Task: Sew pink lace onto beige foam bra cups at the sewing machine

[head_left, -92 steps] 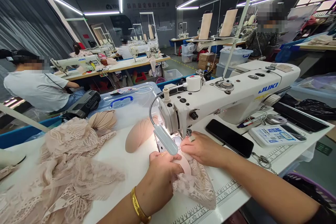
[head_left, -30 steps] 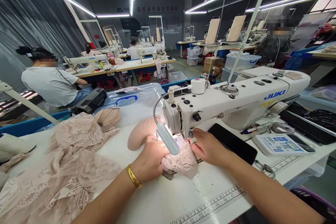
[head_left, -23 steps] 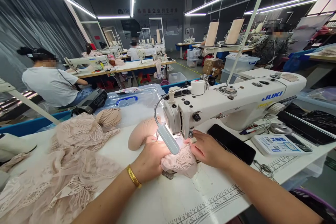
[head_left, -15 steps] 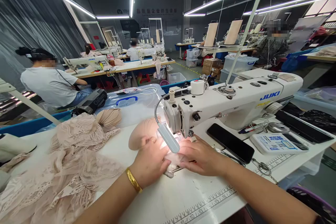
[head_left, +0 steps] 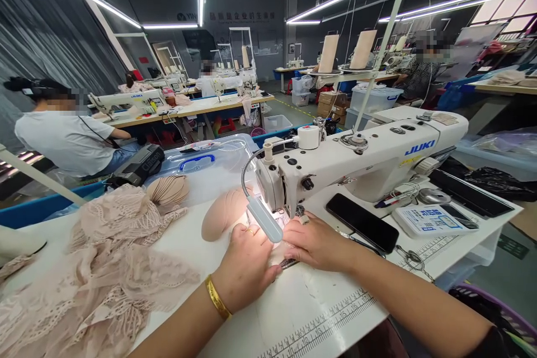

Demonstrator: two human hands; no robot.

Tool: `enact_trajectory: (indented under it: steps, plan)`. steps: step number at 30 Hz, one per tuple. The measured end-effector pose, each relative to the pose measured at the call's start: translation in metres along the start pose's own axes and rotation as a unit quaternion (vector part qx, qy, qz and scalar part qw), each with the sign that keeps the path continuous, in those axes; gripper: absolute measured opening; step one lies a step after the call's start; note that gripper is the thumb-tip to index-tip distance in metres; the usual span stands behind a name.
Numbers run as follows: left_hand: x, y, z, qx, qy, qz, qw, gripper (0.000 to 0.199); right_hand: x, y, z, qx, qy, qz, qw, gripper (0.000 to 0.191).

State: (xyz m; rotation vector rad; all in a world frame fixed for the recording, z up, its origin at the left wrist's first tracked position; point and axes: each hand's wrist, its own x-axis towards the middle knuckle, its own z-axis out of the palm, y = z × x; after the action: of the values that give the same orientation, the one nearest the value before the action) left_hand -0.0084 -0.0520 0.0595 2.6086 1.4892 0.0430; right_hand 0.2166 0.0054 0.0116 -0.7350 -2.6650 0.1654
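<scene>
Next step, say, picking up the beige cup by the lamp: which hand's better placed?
Left, I'd say. The left hand is right by the cup, fingers near its edge. The right hand is farther off, on the other side of the lamp.

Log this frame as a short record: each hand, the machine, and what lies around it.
Left hand: on pale fabric; gold bangle at wrist
Right hand: at the same fabric, near the machine's needle end
Machine: white, marked JUKI
Lamp: lit, over the work
Left of machine: lace pile, beige cup
Right side: phone, screen dark; white box beyond it
Hidden: the stitching point
</scene>
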Motion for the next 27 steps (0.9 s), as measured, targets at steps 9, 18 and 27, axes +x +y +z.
enact_trajectory:
  steps: [9, 18, 27]
  plan:
    - [-0.002, -0.019, 0.005, -0.096, -0.004, 0.128, 0.987, 0.009, -0.001, 0.003, 0.006, -0.069, 0.027, 0.043, 0.996, 0.046]
    - [0.004, -0.016, -0.008, -0.021, 0.000, 0.019, 1.000, 0.035, -0.003, 0.008, 0.003, -0.066, 0.045, 0.084, 0.993, 0.038]
    - [-0.002, -0.009, -0.007, -0.017, -0.023, 0.000, 1.000, 0.053, 0.006, -0.001, 0.012, -0.011, 0.015, -0.009, 1.000, 0.011]
